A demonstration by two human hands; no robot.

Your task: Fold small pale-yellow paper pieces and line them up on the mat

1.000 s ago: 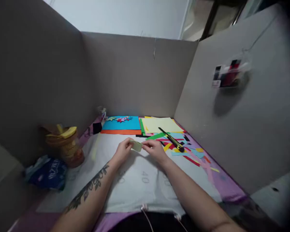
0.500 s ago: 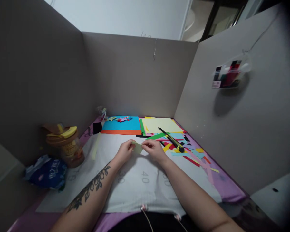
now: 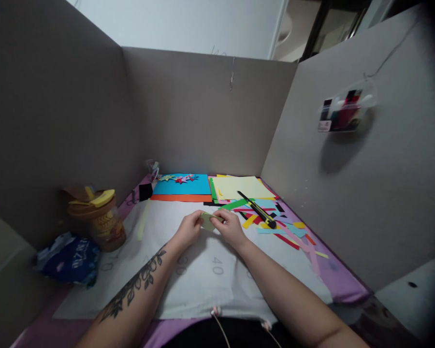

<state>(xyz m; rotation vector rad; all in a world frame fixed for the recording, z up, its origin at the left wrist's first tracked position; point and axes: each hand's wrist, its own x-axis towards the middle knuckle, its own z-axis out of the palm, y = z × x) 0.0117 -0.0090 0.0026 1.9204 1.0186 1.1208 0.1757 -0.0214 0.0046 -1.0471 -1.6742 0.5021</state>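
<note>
Between my two hands is a small piece of pale yellow-green paper [image 3: 208,222], raised a little over the white numbered sheet [image 3: 203,290]. My left hand [image 3: 189,228] pinches its left edge between thumb and fingers. At the right edge, my right hand [image 3: 231,227] grips it, the thumb lying across the paper's face. Just right of my right hand, a yellow and black utility knife [image 3: 258,210] rests on scattered coloured paper strips [image 3: 288,234]. Behind my hands lie a blue sheet [image 3: 199,186] with several folded paper stars [image 3: 183,179] and a stack of pale yellow paper [image 3: 242,187].
To the left stand a lidded brown cup [image 3: 107,224] and a blue packet [image 3: 70,258]. A lone pale strip [image 3: 142,222] lies on the white sheet. Grey partitions [image 3: 210,116] enclose the table, and a clear container [image 3: 348,111] hangs on the right one.
The paper has turned slightly between my hands. My right thumb and fingers have shifted further over its right side, and both hands stay in about the same place.
</note>
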